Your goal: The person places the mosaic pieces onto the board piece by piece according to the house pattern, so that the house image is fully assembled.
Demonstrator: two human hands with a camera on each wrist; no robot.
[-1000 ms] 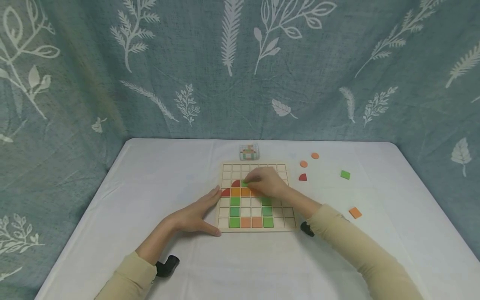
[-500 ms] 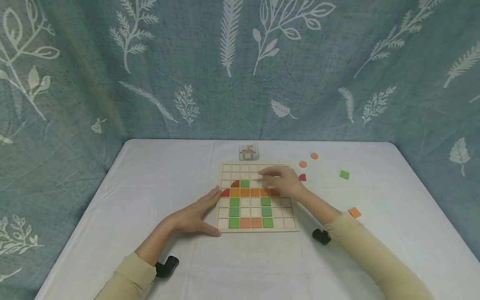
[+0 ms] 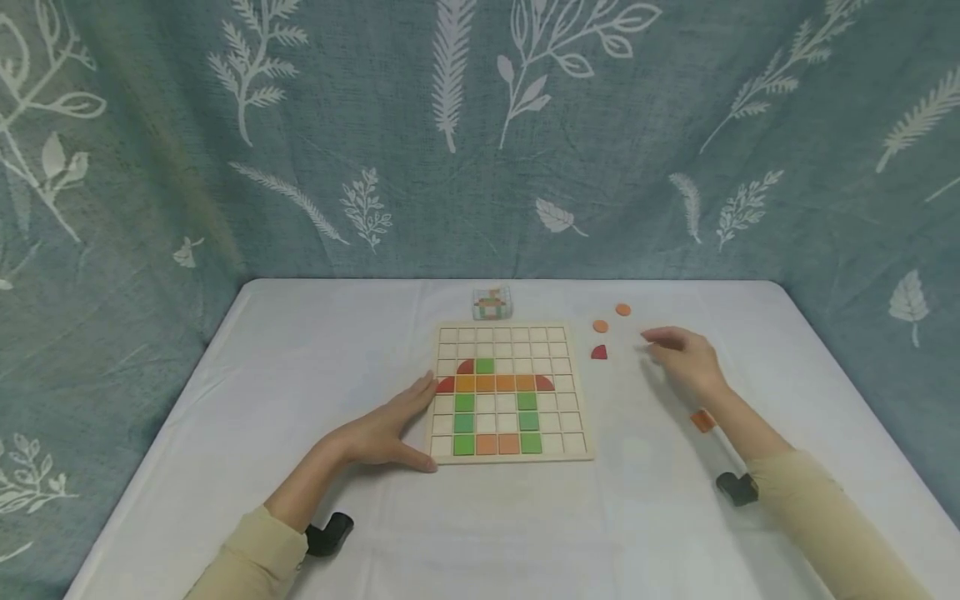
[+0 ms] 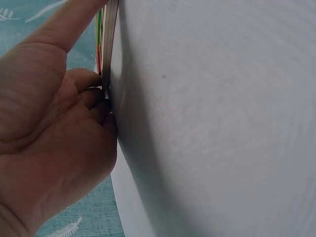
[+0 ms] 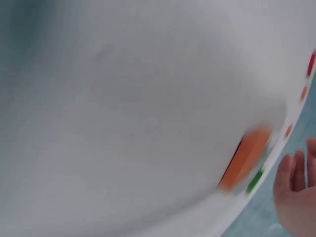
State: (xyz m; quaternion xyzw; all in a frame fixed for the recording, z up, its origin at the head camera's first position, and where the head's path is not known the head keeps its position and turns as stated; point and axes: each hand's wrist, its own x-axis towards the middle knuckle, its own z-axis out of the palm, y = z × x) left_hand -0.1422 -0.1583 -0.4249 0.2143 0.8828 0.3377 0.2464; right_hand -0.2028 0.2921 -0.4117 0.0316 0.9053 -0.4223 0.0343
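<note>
A wooden grid board (image 3: pixel 555 421) lies flat on the table, bearing red quarter-circle, orange and green tiles. My left hand (image 3: pixel 386 432) rests against its left edge, thumb at the near corner and fingers further up; the left wrist view shows the thumb and fingertips touching the board's side (image 4: pixel 109 44). My right hand (image 3: pixel 686 360) is above the table right of the board, with bent fingers and nothing visible between them. A green square tile (image 5: pixel 254 181) shows near that hand in the right wrist view but is hidden in the head view. An orange square tile (image 3: pixel 702 421) lies beside the right forearm.
Two orange discs (image 3: pixel 601 326) and a red quarter-circle tile (image 3: pixel 599 352) lie between board and right hand. A small pattern card (image 3: pixel 492 304) stands behind the board. Black wrist devices (image 3: pixel 328 535) sit at both wrists. A leaf-patterned curtain (image 3: pixel 375 125) hangs behind the table.
My right hand has let go of a green square tile on the board, beside the upper red piece, and moved right off the board. The left hand stays at the board's edge.
</note>
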